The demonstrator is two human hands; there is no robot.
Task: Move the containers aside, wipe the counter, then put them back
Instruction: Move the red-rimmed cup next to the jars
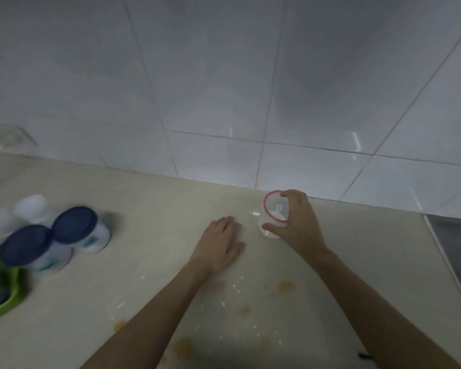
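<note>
Fingers [286, 194] of the right hand [297, 222] curl over the top of a small clear container with a red rim [273, 209], thumb on its near side, so the hand is clamped on it from above; the container stands on the desk [157, 203] close to the tiled wall [224, 89]. Something white shows inside it, too blurred to name. Just to its left, the left hand [221, 243] lies palm down on the desk, fingers together and flat, holding nothing and not touching the container. Both bare forearms reach in from the bottom edge. Between and below them the pale desk carries orange-brown stains [286, 286] and scattered white crumbs [218, 304]. Well apart, at the far left, stand two white tubs with dark blue lids [75, 225], touching each other, and behind them two white-topped containers [32, 209], all blurred. A green tray [11, 302] sits at the left edge, just beside the nearer tub. A dark surface [453, 241] borders the desk at the right.
</note>
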